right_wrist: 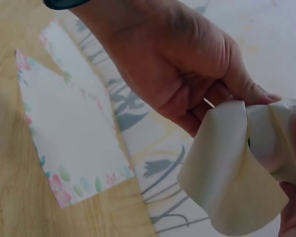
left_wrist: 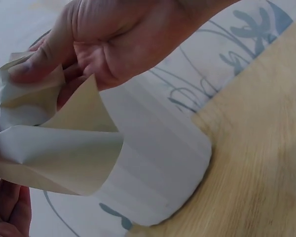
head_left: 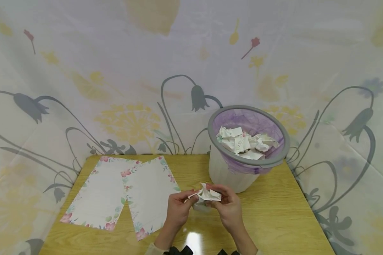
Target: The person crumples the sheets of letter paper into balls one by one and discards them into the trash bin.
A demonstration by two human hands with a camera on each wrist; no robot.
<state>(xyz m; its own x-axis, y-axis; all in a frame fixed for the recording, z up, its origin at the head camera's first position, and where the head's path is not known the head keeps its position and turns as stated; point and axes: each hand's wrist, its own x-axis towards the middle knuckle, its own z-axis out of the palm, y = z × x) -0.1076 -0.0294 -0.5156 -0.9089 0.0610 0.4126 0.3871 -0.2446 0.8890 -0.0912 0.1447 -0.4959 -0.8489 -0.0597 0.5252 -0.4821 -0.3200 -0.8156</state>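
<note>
Above the front middle of the table, my left hand (head_left: 178, 209) and right hand (head_left: 231, 207) hold a crumpled piece of paper (head_left: 205, 194) between them. Thumbs and fingers of both hands pinch it from either side. In the left wrist view, the right hand (left_wrist: 123, 39) has its thumb pressed on the folded paper (left_wrist: 64, 148), whose loose part hangs down. The right wrist view has the left hand (right_wrist: 172, 64) gripping the same paper (right_wrist: 222, 163), with a curved flap below. Some fingertips are hidden behind the folds.
Two flat flower-bordered sheets (head_left: 99, 193) (head_left: 151, 193) lie on the left of the wooden table (head_left: 274, 212), slightly overlapping. At the back right stands a white bin (head_left: 225, 173) with a grey rim and purple liner, holding several crumpled papers (head_left: 242, 141). A flower-patterned cloth (head_left: 121, 71) hangs behind.
</note>
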